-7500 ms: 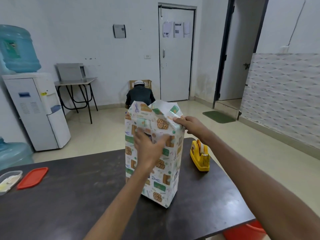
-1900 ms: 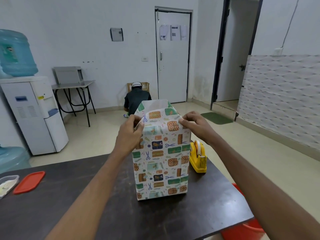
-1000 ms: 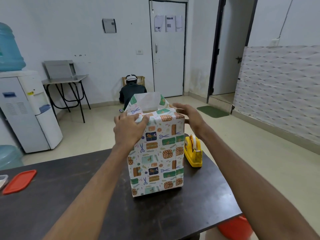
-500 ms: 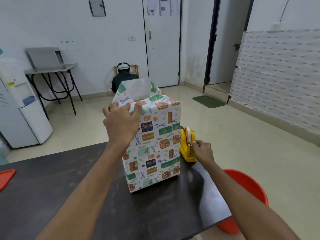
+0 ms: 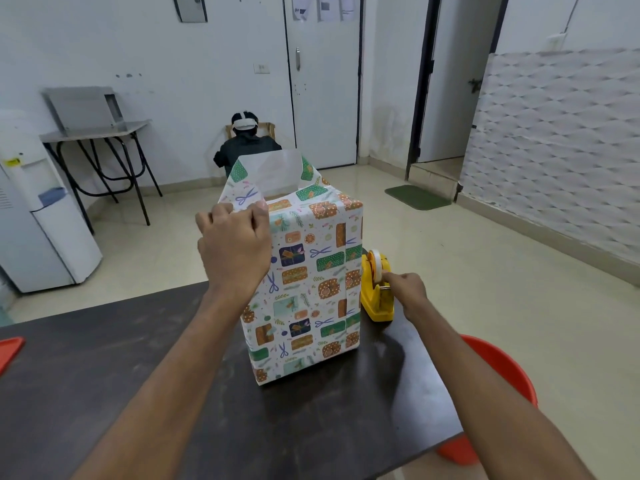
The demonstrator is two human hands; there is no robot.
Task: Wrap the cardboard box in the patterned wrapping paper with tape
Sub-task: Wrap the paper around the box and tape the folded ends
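**A:** Pinching that fold was the right call. Your left hand (image 5: pixel 235 251) had its fingers curled tight on the patterned wrapping paper (image 5: pixel 311 278) at the nine o'clock corner of the top. The cardboard box, hidden under the paper, stood upright on the desk (image 5: pixel 104 358) at your twelve o'clock.

**B:** And the other hand?

**A:** Your right hand (image 5: pixel 403 289) was at the yellow dispenser (image 5: pixel 377 299), which sat just beside the parcel at its three o'clock. The fingertips were closed together at the cutter, and I judged they were on the free end of the tape (image 5: pixel 375 261). The strip itself was too small to make out.

**B:** What would have made the pull clean?

**A:** You needed a slow draw toward your five o'clock, long enough to bridge the fold, then a snap down across the blade. The dispenser looked light and nothing pinned it. A sharp tug could have dragged it or knocked the parcel.

**B:** And the flap (image 5: pixel 266 171)?

**A:** It stood up unfolded at the top's twelve o'clock edge, white side toward you. So this strip was for the near fold only. Your left hand had to hold its pinch until the tape landed, or the crease would have sprung open.
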